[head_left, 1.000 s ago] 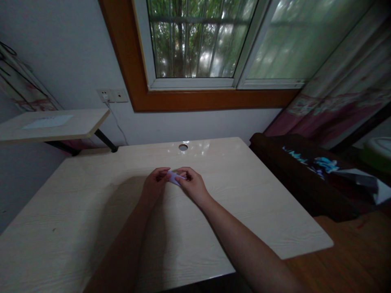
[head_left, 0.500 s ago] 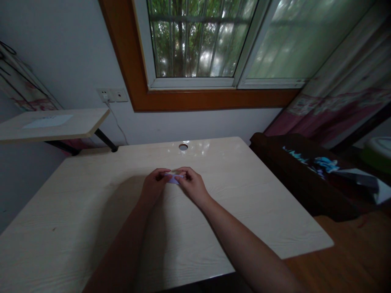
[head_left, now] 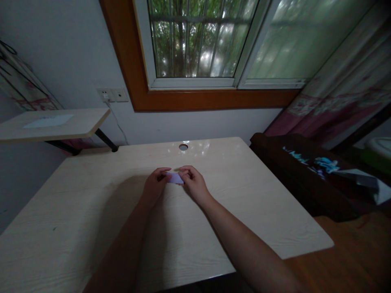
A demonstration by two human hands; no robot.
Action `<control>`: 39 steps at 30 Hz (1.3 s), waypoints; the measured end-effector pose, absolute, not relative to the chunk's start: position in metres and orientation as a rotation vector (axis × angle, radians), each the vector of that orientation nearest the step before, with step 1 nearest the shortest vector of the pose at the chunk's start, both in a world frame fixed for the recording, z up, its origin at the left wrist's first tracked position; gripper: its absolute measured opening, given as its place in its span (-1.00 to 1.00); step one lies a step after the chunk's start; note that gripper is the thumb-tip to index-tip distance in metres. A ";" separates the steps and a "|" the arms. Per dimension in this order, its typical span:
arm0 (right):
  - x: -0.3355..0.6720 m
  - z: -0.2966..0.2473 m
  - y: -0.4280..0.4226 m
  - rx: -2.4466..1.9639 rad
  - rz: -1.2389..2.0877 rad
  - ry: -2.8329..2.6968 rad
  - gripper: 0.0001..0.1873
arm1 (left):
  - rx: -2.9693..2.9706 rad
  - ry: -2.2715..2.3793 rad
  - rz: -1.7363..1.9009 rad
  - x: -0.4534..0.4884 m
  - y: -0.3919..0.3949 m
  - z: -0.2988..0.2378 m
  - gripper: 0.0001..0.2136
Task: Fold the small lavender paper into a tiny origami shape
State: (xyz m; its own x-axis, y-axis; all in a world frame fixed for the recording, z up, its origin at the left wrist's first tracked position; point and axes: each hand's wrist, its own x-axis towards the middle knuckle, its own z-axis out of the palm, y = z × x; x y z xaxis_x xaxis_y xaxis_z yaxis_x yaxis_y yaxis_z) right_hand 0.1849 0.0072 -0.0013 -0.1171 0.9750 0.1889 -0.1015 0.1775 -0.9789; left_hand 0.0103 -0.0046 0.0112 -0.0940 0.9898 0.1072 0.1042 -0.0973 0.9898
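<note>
A small lilac piece of paper [head_left: 175, 178] is stretched between my two hands, just over the pale wood-grain desk [head_left: 250, 211]. My left hand [head_left: 154, 185] pinches its left end between thumb and fingers. The right end sits in the pinch of my right hand [head_left: 194, 183]. Its flat face shows between the thumbs; the ends are covered by my fingers, and I cannot make out its folds.
A round cable hole [head_left: 183, 147] lies beyond my hands near the desk's back edge. To the left stands a raised shelf [head_left: 88, 126] on black legs, bearing a white sheet [head_left: 49, 121]. Dark brown furniture [head_left: 293, 175] with assorted items is at the right.
My right thumb has shifted slightly right along the paper, and more of its lilac face shows as a flat strip. My left hand has barely moved.
</note>
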 end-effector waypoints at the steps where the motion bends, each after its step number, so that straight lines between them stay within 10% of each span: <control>1: 0.185 -0.001 0.008 -0.933 1.229 -1.274 -0.76 | 1.337 1.289 1.305 0.010 -0.005 0.011 -0.71; 13: 0.184 0.000 0.013 -0.878 1.478 -1.037 -0.76 | 1.719 1.141 1.316 0.009 -0.006 0.011 -0.87; 22: 0.186 0.005 0.007 -0.935 1.429 -1.182 -0.55 | 1.374 1.295 1.254 0.007 -0.002 0.006 -0.60; 39: 0.186 0.008 0.007 -0.963 1.356 -1.183 -0.77 | 1.379 1.299 1.295 0.005 0.000 0.003 -0.63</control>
State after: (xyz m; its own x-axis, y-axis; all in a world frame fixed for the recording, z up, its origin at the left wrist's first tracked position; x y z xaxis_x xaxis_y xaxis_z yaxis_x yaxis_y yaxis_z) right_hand 0.1860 0.0065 0.0082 -0.1294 0.9897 0.0614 -0.1951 0.0353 -0.9801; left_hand 0.0052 -0.0001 0.0030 -0.0622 0.9882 0.1399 0.1429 -0.1300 0.9812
